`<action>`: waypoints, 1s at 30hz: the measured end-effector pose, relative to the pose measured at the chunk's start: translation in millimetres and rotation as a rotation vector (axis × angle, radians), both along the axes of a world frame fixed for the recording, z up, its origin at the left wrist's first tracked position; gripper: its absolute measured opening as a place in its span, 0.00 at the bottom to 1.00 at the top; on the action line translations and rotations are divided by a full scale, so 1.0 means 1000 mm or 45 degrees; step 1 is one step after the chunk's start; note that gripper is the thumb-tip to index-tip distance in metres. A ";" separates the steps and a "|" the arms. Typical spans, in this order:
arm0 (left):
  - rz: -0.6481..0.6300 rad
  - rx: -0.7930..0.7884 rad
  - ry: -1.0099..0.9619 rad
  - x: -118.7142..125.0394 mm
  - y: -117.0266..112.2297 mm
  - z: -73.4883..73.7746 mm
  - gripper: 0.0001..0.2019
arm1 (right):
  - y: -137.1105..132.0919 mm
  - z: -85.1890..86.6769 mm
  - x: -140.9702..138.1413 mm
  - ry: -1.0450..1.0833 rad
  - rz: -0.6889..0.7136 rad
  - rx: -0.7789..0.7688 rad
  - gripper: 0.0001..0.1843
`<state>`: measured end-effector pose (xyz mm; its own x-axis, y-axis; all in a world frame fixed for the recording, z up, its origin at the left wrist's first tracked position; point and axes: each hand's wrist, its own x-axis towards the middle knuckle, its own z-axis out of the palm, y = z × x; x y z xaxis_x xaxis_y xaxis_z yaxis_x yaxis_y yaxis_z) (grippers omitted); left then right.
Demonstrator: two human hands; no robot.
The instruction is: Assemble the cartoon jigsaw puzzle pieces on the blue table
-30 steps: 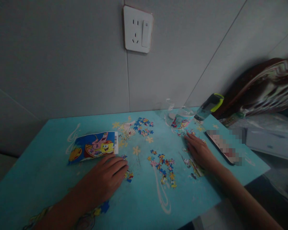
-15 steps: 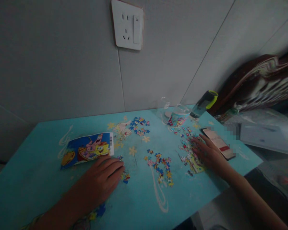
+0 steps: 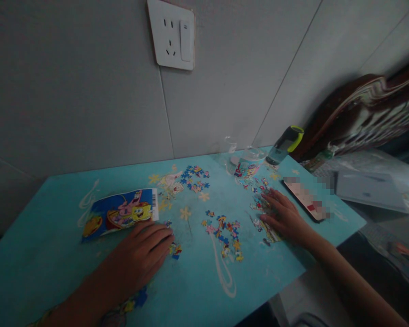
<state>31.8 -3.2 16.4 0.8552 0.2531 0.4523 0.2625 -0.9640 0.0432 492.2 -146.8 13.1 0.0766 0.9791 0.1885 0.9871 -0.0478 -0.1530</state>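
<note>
My right hand (image 3: 288, 220) is resting, fingers and thumb wide apart, over the near end of the puzzle-piece pile (image 3: 259, 186), which is stretching away toward the clear tub (image 3: 250, 169). My left hand (image 3: 149, 250) is lying curled by the SpongeBob packet (image 3: 121, 211), hiding small pieces (image 3: 176, 250), so I can't tell if it's gripping any.

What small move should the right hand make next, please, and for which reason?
Perhaps the right hand should slide one of the scattered puzzle pieces toward the middle cluster. It is spread low at those pieces, no held piece shows, and the cluster, between it and the left hand, has an opening inside.
</note>
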 end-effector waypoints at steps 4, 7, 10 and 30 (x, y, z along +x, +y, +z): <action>-0.007 0.010 0.002 0.000 0.000 0.001 0.14 | 0.003 0.002 -0.002 0.021 -0.022 0.048 0.35; 0.000 0.011 0.006 0.000 0.000 0.002 0.14 | 0.003 0.005 -0.011 0.014 0.093 0.002 0.38; -0.008 0.006 0.012 0.001 0.000 0.002 0.13 | 0.006 0.001 -0.015 -0.017 0.069 0.018 0.39; 0.025 -0.012 0.029 0.006 -0.003 0.011 0.11 | 0.040 -0.010 -0.003 0.018 -0.148 0.223 0.23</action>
